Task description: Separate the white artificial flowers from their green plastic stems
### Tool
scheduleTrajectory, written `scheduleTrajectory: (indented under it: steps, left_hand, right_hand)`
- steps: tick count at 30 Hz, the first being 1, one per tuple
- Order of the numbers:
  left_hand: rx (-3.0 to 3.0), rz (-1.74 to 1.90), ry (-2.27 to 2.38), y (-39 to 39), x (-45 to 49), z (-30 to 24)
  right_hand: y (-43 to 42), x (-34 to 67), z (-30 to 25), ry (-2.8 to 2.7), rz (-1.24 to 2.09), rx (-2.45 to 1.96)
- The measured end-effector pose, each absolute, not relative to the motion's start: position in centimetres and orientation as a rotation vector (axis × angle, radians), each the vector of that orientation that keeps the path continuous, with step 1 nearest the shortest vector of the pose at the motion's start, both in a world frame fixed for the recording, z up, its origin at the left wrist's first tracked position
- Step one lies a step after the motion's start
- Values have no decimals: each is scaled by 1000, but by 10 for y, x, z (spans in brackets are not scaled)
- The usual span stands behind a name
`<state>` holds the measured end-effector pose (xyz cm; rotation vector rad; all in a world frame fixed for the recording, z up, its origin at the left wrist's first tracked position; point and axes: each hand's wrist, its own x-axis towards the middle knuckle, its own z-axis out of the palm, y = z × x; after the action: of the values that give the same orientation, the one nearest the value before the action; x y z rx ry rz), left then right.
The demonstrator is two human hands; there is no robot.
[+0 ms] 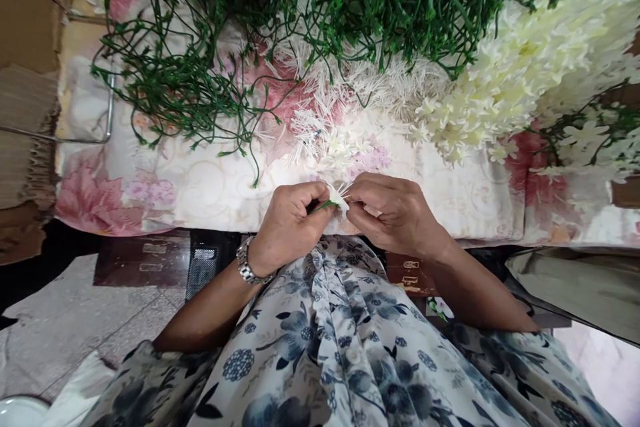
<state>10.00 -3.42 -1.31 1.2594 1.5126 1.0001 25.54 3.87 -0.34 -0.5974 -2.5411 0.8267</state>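
My left hand (287,223) is closed in a pinch on a thin green stem tipped with a small white artificial flower (337,197). My right hand (393,213) is closed too, its fingertips pressed on the white flower head from the right. Both hands meet at the near edge of a table covered with a pink floral cloth (200,190). A silver wristwatch (247,268) sits on my left wrist.
A heap of green plastic stems (300,13) fills the far side of the table. White spiky flower parts (345,100) lie in the middle, and a pile of cream flower petals (525,60) lies at the right. Cardboard (25,113) stands at left.
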Motion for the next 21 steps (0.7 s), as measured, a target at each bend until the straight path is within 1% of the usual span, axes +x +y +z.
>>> scheduleTrajectory:
  steps: [12,15,21]
  left_hand:
    - [1324,1064,1540,-33,102,-17]
    - [1293,1062,1517,-34,101,-19]
    - [1267,1365,1399,-40,103,-23]
  right_hand:
    - [37,254,-6,-2588,724,-595]
    - [37,257,-6,-2559,758,-593]
    - [39,273,6,-2431,949,-633]
